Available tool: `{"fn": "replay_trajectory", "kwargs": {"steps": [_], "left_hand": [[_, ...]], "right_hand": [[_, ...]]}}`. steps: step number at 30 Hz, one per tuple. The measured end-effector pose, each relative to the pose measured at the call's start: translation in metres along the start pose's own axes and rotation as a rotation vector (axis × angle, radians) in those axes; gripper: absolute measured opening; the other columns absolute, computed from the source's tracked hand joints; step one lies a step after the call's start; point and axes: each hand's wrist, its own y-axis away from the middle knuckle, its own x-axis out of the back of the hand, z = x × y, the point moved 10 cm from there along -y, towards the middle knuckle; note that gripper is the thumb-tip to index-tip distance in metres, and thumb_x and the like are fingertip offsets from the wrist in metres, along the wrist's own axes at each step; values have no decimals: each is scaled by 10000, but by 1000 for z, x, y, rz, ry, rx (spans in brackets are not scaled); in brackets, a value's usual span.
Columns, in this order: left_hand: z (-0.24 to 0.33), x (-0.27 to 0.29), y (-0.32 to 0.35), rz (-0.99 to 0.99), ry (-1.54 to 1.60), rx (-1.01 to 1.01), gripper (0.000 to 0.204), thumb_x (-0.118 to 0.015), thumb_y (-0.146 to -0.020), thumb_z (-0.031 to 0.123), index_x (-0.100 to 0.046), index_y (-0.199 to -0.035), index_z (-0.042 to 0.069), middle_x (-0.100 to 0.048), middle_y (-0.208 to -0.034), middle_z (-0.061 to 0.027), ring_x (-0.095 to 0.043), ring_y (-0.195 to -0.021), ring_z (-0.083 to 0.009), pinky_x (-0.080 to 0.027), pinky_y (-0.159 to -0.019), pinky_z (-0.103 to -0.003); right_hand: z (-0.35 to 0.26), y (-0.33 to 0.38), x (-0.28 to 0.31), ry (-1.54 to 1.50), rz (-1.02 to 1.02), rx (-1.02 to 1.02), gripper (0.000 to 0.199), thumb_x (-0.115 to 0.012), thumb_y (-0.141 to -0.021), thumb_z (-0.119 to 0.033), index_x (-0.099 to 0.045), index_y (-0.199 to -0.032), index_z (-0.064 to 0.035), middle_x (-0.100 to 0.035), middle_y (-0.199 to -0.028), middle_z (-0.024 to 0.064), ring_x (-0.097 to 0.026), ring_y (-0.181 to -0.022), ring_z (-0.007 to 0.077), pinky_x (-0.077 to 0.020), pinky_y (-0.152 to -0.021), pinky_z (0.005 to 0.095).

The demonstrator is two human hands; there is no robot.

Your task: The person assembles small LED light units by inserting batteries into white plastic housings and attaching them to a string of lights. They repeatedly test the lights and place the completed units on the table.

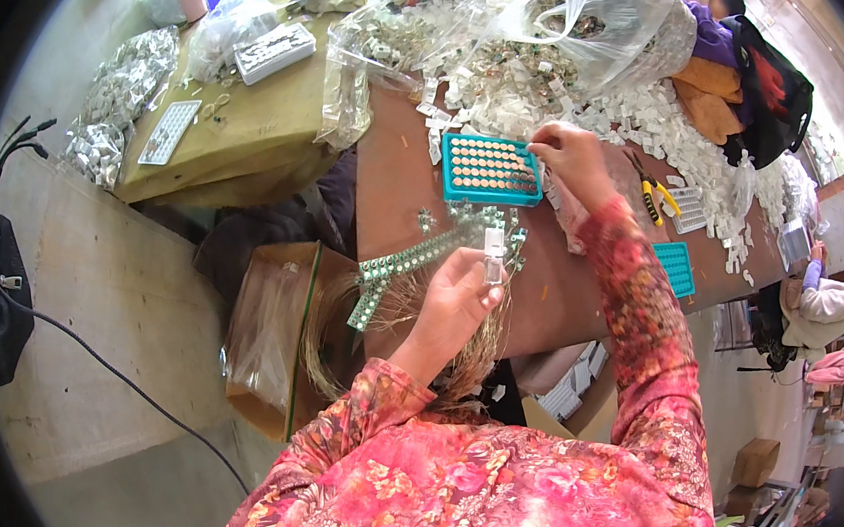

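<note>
The left hand (457, 302) holds a clear piece (494, 255). The right hand (574, 156) is by the far tray (445, 170); its grip I cannot tell.

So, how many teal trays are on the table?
2: one tray by the right hand, holding round pieces; another tray farther right, near the yellow pliers. More may be hidden.

Left hand (455, 302) holding clear piece (494, 245), right hand (574, 158) at teal tray (493, 197), yellow-handled pliers (651, 203)

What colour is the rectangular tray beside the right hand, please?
The tray is teal, clearest in the head view.
</note>
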Motion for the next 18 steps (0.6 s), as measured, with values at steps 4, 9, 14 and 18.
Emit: {"fn": "replay_trajectory", "kwargs": {"steps": [4, 9, 14, 18], "left_hand": [[-1, 4, 0, 23, -37, -16, 152, -551, -960, 122, -511, -1096, 67, -604, -1020, -114, -587, -860, -163, -494, -735, -264], [0, 0, 0, 15, -62, -20, 160, -562, -953, 108, -497, -1094, 71, -612, -1019, -67, -601, -938, -145, -508, -796, -289], [1, -2, 1, 89, -189, -44, 124, -567, -953, 99, -501, -1044, 48, -614, -949, -76, -599, -743, -139, -489, -677, -249], [2, 0, 1, 105, -177, -35, 121, -563, -953, 90, -503, -1045, 40, -614, -938, -74, -600, -751, -136, -490, -676, -246]], "right_hand": [[-40, 79, 20, -361, 12, -165, 94, -724, -760, -54, -691, -837, -12, -664, -784, 55, -616, -700, 100, -496, -634, 259], [-115, 132, 14, -207, 41, 88, 98, -721, -755, -21, -681, -844, -19, -633, -778, 78, -628, -684, 171, -495, -591, 271], [-131, 141, 10, -23, 189, 158, 139, -705, -760, -25, -665, -892, -39, -626, -806, 87, -633, -694, 231, -514, -604, 306], [-130, 142, 2, 11, 112, 152, 131, -697, -770, -34, -658, -895, -43, -627, -814, 89, -640, -707, 246, -520, -609, 312]]}}
